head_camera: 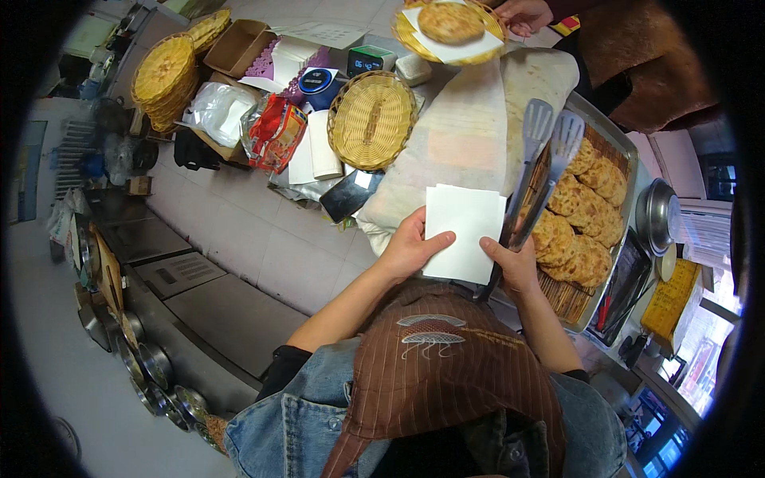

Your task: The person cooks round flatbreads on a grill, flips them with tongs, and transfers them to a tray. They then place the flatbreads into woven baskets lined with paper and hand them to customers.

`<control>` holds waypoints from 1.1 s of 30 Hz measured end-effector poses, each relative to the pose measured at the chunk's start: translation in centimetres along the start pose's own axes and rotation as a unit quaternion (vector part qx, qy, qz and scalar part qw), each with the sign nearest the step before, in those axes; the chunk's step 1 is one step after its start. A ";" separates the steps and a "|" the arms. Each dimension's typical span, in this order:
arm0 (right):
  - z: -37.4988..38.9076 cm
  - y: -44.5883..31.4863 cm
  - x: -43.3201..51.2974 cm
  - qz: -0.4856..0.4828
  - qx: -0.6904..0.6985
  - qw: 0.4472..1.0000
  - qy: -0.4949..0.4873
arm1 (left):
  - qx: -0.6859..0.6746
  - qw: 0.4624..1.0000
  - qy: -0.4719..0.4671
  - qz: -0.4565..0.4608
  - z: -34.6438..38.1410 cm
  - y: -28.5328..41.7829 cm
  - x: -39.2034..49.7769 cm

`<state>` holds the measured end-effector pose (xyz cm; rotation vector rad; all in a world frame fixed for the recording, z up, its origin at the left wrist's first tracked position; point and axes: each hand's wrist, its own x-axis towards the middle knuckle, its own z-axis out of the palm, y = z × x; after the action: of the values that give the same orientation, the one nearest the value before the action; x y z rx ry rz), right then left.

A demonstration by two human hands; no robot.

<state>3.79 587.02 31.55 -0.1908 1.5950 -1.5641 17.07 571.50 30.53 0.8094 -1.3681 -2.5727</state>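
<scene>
In front of my apron is a small stack of white paper sheets (463, 233), pinched at both sides. My left hand (415, 242) has its left edge, thumb on top. My right hand (515, 257) has the right edge, also thumb on top. A pair of tongs with slotted metal blades (553, 143) runs up past the right hand, dark handles against its palm; the hand seems to hold them too. Browned flatbreads (577, 239) lie piled on a slatted mat in a metal tray (626, 230) just right of that hand.
Another person's hand (523, 15) is by a wicker basket (406, 36) holding a flatbread on paper. A wicker basket (373, 119), phone (349, 194), red packet (278, 131) and digital clock (369, 60) occupy the left side. Pale cloth (460, 131) covers the middle.
</scene>
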 end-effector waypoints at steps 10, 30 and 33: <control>0.5 1.1 -1.1 -0.035 -0.026 0.997 0.061 | 0.679 0.648 0.336 0.076 -17.1 4.9 9.1; -2.2 1.4 -4.5 -0.061 0.014 0.991 0.116 | 0.225 0.927 0.286 0.094 -18.9 10.3 6.7; -3.1 0.7 -4.9 -0.089 0.049 0.986 0.129 | 0.225 0.944 0.208 0.126 -16.5 11.8 3.0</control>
<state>5.08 592.67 32.65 -0.0799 1.7326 -1.8629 21.21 551.41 31.27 1.0773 -1.7882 -1.7847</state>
